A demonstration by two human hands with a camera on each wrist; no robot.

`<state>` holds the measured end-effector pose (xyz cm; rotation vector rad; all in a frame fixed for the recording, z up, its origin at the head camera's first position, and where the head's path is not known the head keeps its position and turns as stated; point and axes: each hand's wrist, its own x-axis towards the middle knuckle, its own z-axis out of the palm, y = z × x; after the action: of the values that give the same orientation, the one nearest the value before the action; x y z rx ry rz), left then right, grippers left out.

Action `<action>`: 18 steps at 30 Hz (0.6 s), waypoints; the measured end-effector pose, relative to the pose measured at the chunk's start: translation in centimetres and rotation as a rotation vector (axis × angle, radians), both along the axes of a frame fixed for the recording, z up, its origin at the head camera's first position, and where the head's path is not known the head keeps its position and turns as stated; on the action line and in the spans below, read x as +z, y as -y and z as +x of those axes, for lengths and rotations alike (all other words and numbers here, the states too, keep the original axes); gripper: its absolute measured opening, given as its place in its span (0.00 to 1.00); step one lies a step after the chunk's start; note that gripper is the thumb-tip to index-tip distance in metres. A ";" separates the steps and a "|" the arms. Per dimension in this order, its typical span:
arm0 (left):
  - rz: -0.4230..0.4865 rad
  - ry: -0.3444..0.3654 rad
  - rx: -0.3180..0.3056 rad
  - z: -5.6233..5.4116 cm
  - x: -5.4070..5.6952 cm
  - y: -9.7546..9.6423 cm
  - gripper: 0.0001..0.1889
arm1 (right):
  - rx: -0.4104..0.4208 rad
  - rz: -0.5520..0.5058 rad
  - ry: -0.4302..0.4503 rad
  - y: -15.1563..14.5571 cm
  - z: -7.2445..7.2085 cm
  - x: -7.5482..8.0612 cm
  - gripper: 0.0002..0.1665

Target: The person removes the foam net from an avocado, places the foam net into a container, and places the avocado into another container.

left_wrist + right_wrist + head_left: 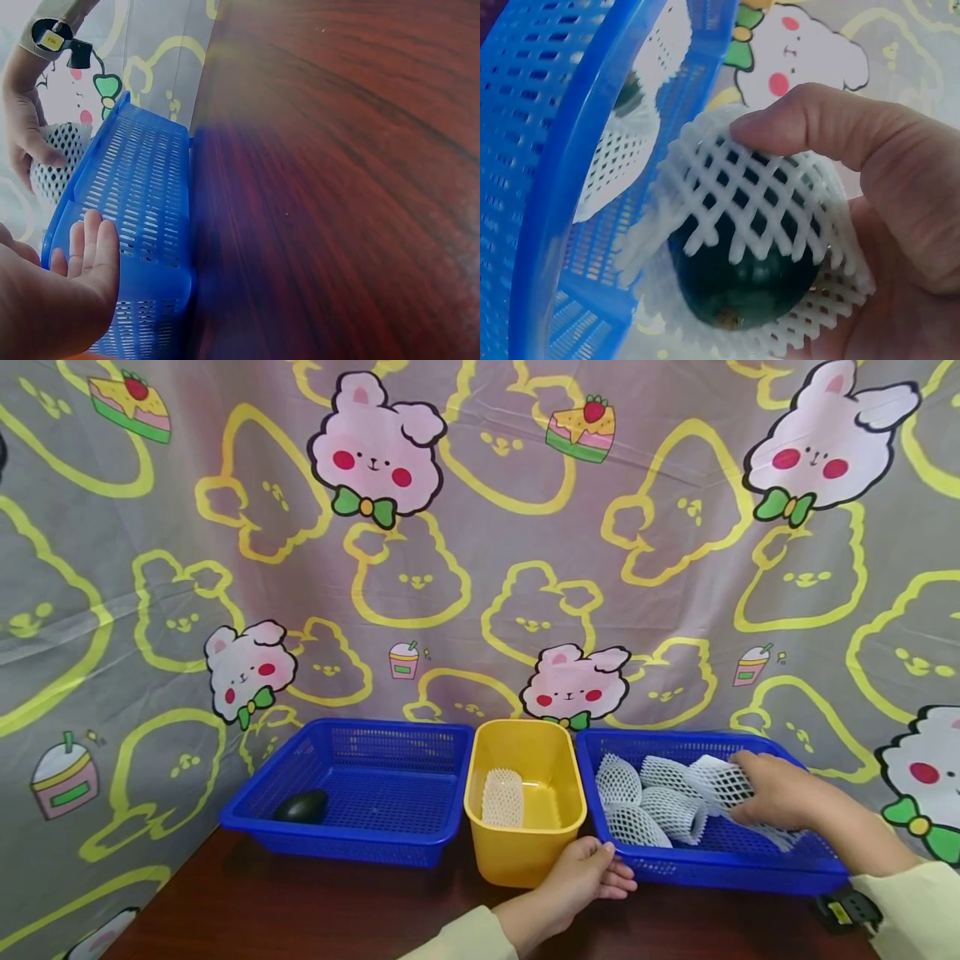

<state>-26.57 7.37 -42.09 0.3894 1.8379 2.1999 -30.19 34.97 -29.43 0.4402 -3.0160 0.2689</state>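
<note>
My right hand (780,789) grips an avocado (742,281) in a white foam net sleeve (757,195), held over the right blue basket (720,877). The thumb lies on top of the net, and the avocado's dark green stem end shows at the sleeve's open end. More foam net sleeves (671,814) lie in that basket, with dark green showing inside one in the right wrist view. My left hand (581,881) touches the basket's near left corner, its fingers fairly straight along the outer wall (142,202).
A yellow bin (525,856) stands between the two blue baskets with a pale foam net (502,797) inside. The left blue basket (337,847) holds a bare avocado (302,807). A patterned curtain (480,543) hangs behind the dark wooden table (337,910).
</note>
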 end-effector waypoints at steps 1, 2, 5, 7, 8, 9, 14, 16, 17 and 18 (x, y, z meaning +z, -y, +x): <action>-0.002 0.001 -0.002 0.0 0.0 0.1 0.11 | 0.007 -0.017 -0.012 0.2 0.2 0.0 0.46; -0.005 0.001 -0.004 0.1 0.0 0.1 0.11 | 0.013 -0.036 -0.023 0.5 0.4 0.1 0.46; -0.021 -0.002 -0.013 0.1 0.1 0.3 0.11 | 0.037 -0.083 -0.044 1.3 0.9 0.1 0.46; -0.033 -0.009 -0.020 0.2 0.1 0.5 0.12 | 0.054 -0.099 -0.061 1.8 1.2 0.1 0.47; -0.039 -0.013 -0.024 0.3 0.1 0.6 0.12 | 0.060 -0.107 -0.067 2.1 1.4 0.2 0.48; -0.044 -0.016 -0.027 0.4 0.1 0.7 0.12 | 0.067 -0.115 -0.072 2.3 1.6 0.2 0.48; -0.059 -0.027 -0.049 0.7 0.2 1.3 0.11 | 0.090 -0.148 -0.087 3.4 2.3 0.4 0.49; -0.063 -0.040 -0.067 0.9 0.2 1.6 0.11 | 0.102 -0.154 -0.099 3.8 2.6 0.4 0.48; -0.064 -0.048 -0.078 1.0 0.2 1.7 0.10 | 0.108 -0.155 -0.106 4.0 2.8 0.3 0.48; -0.064 -0.057 -0.088 1.1 0.3 1.9 0.10 | 0.115 -0.156 -0.114 4.2 2.9 0.3 0.48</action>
<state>-25.46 5.50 -41.82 0.5145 1.8771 2.0872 -27.26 30.81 -29.14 0.5939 -2.8371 0.4662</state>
